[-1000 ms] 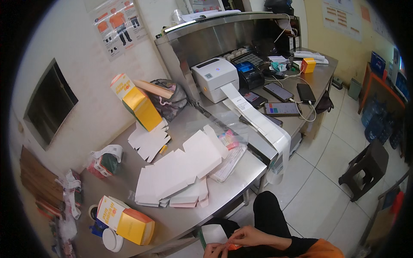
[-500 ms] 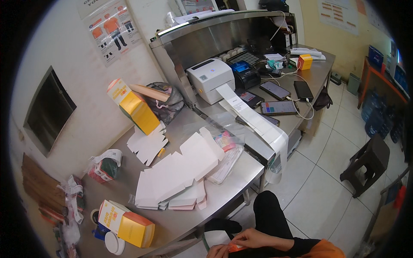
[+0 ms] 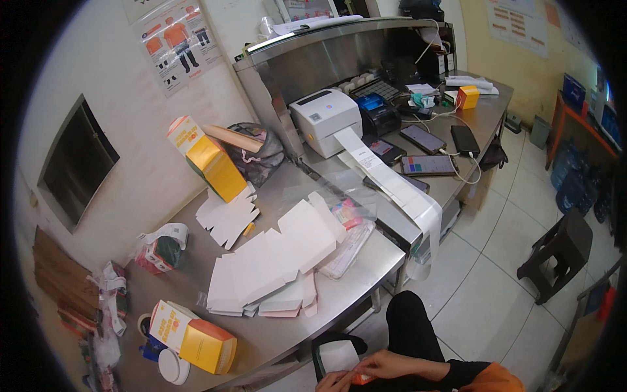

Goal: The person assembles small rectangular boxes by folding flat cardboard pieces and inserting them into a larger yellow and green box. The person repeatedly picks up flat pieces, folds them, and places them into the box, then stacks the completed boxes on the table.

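At the bottom edge, over my lap, my left hand (image 3: 334, 381) and my right hand (image 3: 386, 364) are close together. Both hands' fingers are closed on a small orange-and-white item (image 3: 361, 377), whose kind I cannot make out. Just beyond them is a white panel with a dark green edge (image 3: 338, 357); whether it belongs to the orange item is unclear. To the left, a yellow-and-white carton (image 3: 209, 346) lies on the steel table (image 3: 353, 274), beside a roll of white tape (image 3: 174, 367). Flat white carton blanks (image 3: 261, 264) are stacked in the middle of the table.
A taller yellow carton (image 3: 219, 171) stands by a dark bag (image 3: 261, 157). Farther back, a white label printer (image 3: 324, 121) trails a long label strip (image 3: 398, 189) over the table edge. Phones (image 3: 428, 164) with cables lie beside it. A dark stool (image 3: 555, 255) stands right.
The view has shifted slightly, and more of the white panel near my hands shows. Both hands stay together on the orange item; the things on the table have not moved.
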`<state>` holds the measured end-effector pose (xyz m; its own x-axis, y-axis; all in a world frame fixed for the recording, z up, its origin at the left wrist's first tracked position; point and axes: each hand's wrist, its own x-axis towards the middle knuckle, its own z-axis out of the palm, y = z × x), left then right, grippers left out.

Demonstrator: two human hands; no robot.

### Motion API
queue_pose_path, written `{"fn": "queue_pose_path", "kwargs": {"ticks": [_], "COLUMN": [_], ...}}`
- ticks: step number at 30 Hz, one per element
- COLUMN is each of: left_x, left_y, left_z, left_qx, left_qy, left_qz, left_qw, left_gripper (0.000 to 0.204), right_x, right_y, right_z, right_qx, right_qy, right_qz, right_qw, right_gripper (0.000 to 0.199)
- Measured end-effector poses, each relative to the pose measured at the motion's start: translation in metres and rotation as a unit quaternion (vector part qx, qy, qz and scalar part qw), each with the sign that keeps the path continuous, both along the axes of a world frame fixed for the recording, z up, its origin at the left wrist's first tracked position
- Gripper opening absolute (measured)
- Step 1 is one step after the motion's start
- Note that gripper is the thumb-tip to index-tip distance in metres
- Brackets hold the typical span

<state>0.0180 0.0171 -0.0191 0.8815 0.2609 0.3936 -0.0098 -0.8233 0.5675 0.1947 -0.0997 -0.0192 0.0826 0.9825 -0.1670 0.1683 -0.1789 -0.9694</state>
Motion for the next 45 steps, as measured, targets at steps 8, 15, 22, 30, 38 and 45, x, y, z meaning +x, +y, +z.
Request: {"fn": "queue_pose_path", "kwargs": {"ticks": [8, 15, 22, 30, 38, 45], "left_x": [0.002, 0.015, 0.017, 0.008, -0.025, -0.054], "left_y": [-0.019, -0.001, 0.009, 0.008, 0.021, 0.01], "left_z": [0.004, 0.022, 0.042, 0.073, 0.077, 0.079], "left_qx": [-0.58, -0.715, -0.662, -0.542, -0.376, -0.353], "left_qy": [0.201, -0.041, -0.059, 0.015, -0.023, 0.039], "left_qz": [0.023, 0.201, 0.16, 0.094, 0.216, 0.175], "left_qw": [0.789, 0.669, 0.73, 0.835, 0.901, 0.918], "left_gripper": [0.021, 0.024, 0.026, 0.028, 0.061, 0.044], "right_x": [0.013, -0.001, -0.02, -0.016, -0.033, -0.028], "right_y": [-0.004, 0.004, 0.012, 0.019, 0.034, 0.059], "right_z": [0.011, 0.029, 0.047, 0.061, 0.067, 0.072], "right_qx": [0.069, 0.157, 0.122, 0.027, 0.062, 0.16], "right_qy": [-0.008, -0.191, -0.043, -0.025, -0.022, 0.116], "right_qz": [0.261, -0.251, -0.229, -0.131, -0.17, -0.103], "right_qw": [0.963, 0.936, 0.965, 0.991, 0.983, 0.975], "right_gripper": [0.021, 0.041, 0.033, 0.021, 0.025, 0.028]}}
